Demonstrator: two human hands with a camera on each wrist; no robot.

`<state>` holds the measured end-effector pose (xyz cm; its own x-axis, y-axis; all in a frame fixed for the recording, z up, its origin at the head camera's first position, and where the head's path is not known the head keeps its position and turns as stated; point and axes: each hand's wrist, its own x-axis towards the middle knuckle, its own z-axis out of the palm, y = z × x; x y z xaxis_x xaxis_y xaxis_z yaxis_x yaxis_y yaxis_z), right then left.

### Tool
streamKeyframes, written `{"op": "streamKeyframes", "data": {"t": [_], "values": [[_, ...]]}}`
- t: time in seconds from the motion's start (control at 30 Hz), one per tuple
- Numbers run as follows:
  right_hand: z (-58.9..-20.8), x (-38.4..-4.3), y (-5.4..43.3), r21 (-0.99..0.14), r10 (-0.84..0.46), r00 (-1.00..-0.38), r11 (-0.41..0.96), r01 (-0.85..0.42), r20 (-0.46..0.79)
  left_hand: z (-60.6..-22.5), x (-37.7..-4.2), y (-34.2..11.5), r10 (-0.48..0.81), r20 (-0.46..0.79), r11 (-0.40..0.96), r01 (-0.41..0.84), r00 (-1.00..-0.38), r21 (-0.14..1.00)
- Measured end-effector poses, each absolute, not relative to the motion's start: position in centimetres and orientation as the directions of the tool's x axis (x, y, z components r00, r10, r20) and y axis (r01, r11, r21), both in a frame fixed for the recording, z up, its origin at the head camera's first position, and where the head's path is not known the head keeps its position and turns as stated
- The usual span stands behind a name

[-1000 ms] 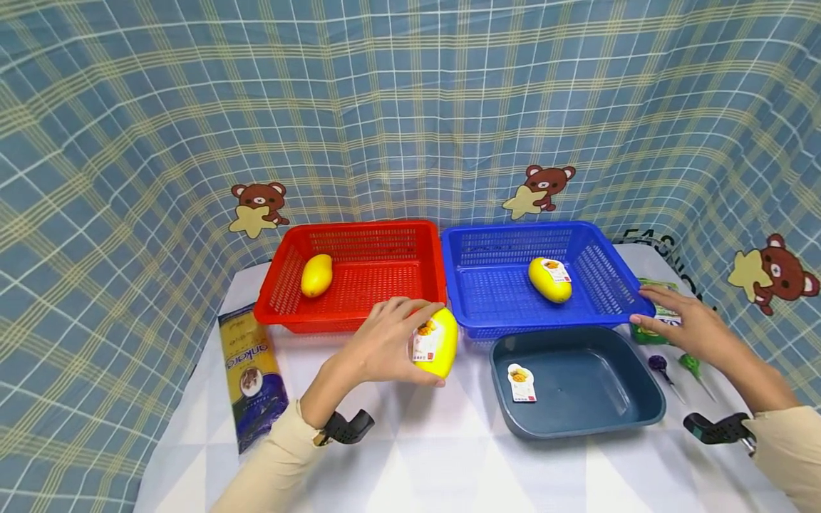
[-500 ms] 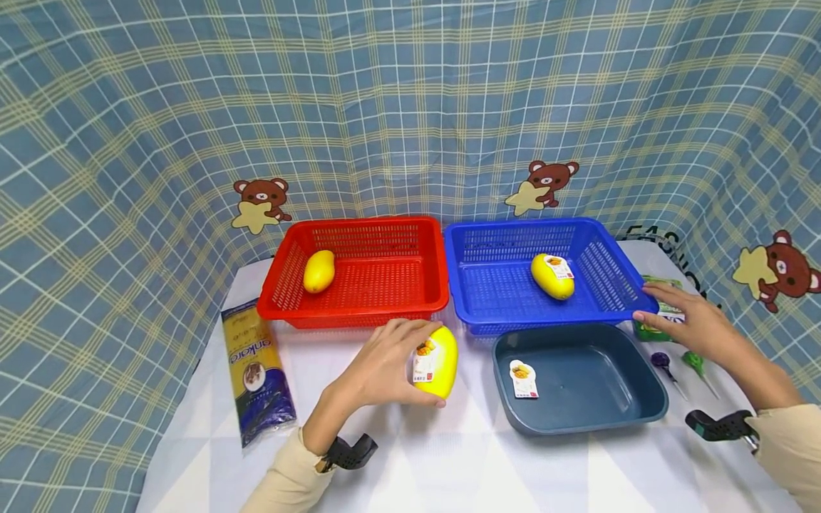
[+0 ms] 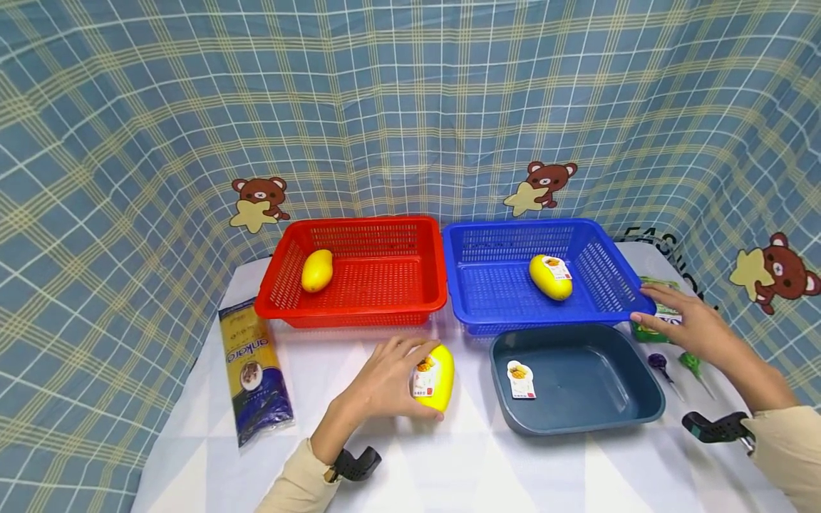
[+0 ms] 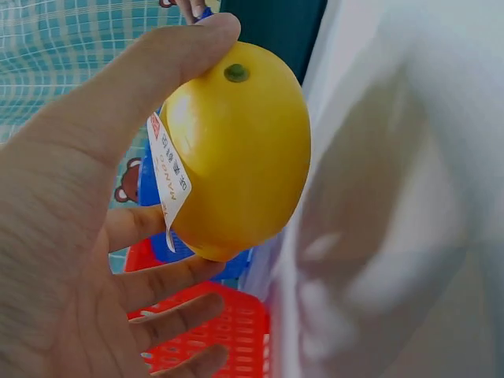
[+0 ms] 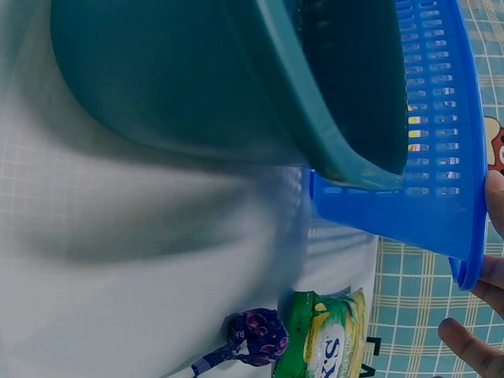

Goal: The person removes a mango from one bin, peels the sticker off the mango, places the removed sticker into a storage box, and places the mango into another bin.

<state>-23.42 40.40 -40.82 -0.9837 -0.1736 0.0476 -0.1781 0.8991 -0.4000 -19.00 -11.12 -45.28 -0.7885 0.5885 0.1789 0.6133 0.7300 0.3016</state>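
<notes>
Holding a labelled yellow mango (image 3: pixel 444 381), the left hand (image 3: pixel 385 385) curves its thumb and fingers around it; I cannot tell whether the fruit touches the white cloth (image 3: pixel 474 463). With twelve o'clock as straight ahead of the person, the red basket (image 3: pixel 385 285) is at about eleven o'clock from this mango, the blue basket (image 3: pixel 490 292) between one and two, the dark tray (image 3: pixel 577 395) at three, and the gold-and-purple packet (image 3: pixel 255 374) at nine. Each basket contains one yellow fruit. A loose label (image 3: pixel 521 380) lies inside the tray, toward its nine o'clock. The right hand (image 3: pixel 689 324), its fingers spread rather straight, touches the blue basket's rim at four o'clock, near the green packet (image 5: pixel 327 335).
</notes>
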Motion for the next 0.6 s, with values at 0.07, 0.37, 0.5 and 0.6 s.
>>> {"op": "streamKeyframes", "data": {"t": [0.07,0.37,0.5,0.6], "values": [[-41.0,-23.4,40.4,-0.403,-0.174,-0.983,0.897,-0.180,0.051,-45.7,-18.9,-11.0,0.585,0.168,0.740,0.607,-0.794,0.290],[-41.0,-23.4,40.4,-0.403,-0.170,-0.984,0.898,-0.180,0.061,-47.1,-18.7,-10.8,0.590,0.184,0.737,0.618,-0.786,0.274],[-40.8,-23.3,40.1,-0.373,-0.192,-0.975,0.901,-0.220,0.113,-47.6,-18.6,-10.9,0.566,0.185,0.745,0.594,-0.804,0.302],[-40.6,-22.8,39.0,-0.300,-0.204,-0.961,0.920,-0.254,0.188,-48.2,-18.6,-10.8,0.537,0.195,0.748,0.570,-0.821,0.340]]}}
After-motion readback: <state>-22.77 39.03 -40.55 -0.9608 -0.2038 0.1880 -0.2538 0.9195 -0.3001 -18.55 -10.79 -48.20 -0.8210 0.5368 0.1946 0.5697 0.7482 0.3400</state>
